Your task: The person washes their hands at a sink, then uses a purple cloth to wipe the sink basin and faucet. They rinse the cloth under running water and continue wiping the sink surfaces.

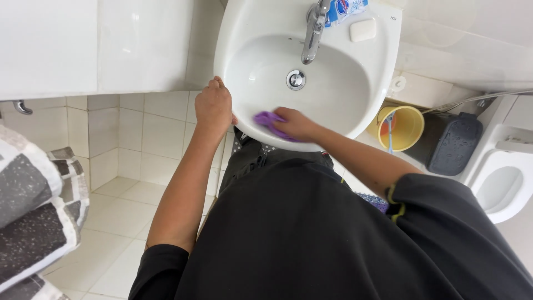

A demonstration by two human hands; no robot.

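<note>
Right hand presses purple cloth (left grips sink).

Yellow bucket, toilet, soap bar

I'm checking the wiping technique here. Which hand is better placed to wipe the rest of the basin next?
Right, probably. The right hand already presses the purple cloth on the sink front rim, while the left hand only grips the rim's edge.

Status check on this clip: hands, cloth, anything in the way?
Left hand gripping sink rim. Right hand pressing purple cloth on the basin's front edge. Tap and soap bar at the back, clear of the cloth.
</note>
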